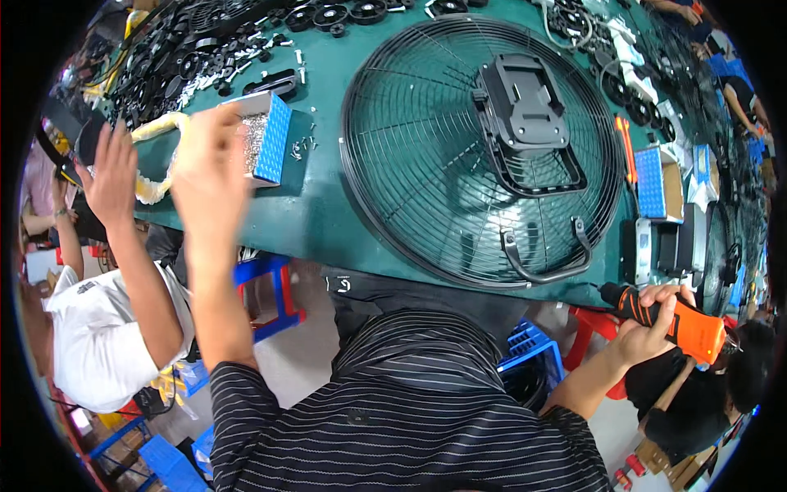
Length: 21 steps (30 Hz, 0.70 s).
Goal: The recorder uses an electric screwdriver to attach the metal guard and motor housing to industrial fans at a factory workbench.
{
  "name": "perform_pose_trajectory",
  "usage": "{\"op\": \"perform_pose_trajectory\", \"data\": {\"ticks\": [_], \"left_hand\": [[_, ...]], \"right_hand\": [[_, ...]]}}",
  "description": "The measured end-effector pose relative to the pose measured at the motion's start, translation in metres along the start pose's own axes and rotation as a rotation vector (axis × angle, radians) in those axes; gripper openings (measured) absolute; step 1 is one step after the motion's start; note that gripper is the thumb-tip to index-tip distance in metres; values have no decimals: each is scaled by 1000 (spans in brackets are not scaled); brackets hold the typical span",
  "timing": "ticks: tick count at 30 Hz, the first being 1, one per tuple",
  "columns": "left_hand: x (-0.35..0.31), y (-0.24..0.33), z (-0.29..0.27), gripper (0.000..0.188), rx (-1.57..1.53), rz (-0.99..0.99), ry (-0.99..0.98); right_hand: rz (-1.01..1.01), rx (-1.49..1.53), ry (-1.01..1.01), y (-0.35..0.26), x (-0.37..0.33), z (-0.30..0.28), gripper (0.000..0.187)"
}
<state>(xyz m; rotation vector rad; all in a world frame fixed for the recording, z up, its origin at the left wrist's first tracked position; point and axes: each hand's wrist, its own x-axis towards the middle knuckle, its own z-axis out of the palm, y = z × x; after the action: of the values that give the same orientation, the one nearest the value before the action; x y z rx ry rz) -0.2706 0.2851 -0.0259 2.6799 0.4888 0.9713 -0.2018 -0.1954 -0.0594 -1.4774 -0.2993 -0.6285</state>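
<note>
My right hand (652,324) is wrapped round an orange and black power screwdriver (695,330), off the table's front edge at the right. Smeared by motion, my left hand (211,160) is raised beside a blue-patterned cardboard box (273,139) of small screws; whether its fingers hold anything cannot be made out. Between my hands a large round black wire fan guard (393,156) lies on the green table. A black plastic housing (525,102) sits on it, with a rectangular frame below. A curved black handle (545,272) is at the guard's near edge.
Loose screws (303,146) lie beside the box. Black fan parts (164,82) are heaped at the far left. An orange tool (626,148) and another blue-patterned box (660,184) stand right of the guard. A co-worker in white (115,336) works at my left; another person sits at the right.
</note>
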Motion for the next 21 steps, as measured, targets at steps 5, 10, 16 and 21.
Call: {"op": "perform_pose_trajectory", "data": {"ticks": [5,10,16,21], "left_hand": [[33,-76,-21,32,392,-108,-873],[27,-91,10,22,478,-55,-908],[28,-106,25,9,412,-72,-845],[14,-103,13,10,406,-60,-702]], "right_hand": [[27,-84,17,0,2,10,32],[10,-187,34,10,-4,0,40],[49,-5,54,-12,6,17,31],[61,43,-5,-16,11,22,35]]}}
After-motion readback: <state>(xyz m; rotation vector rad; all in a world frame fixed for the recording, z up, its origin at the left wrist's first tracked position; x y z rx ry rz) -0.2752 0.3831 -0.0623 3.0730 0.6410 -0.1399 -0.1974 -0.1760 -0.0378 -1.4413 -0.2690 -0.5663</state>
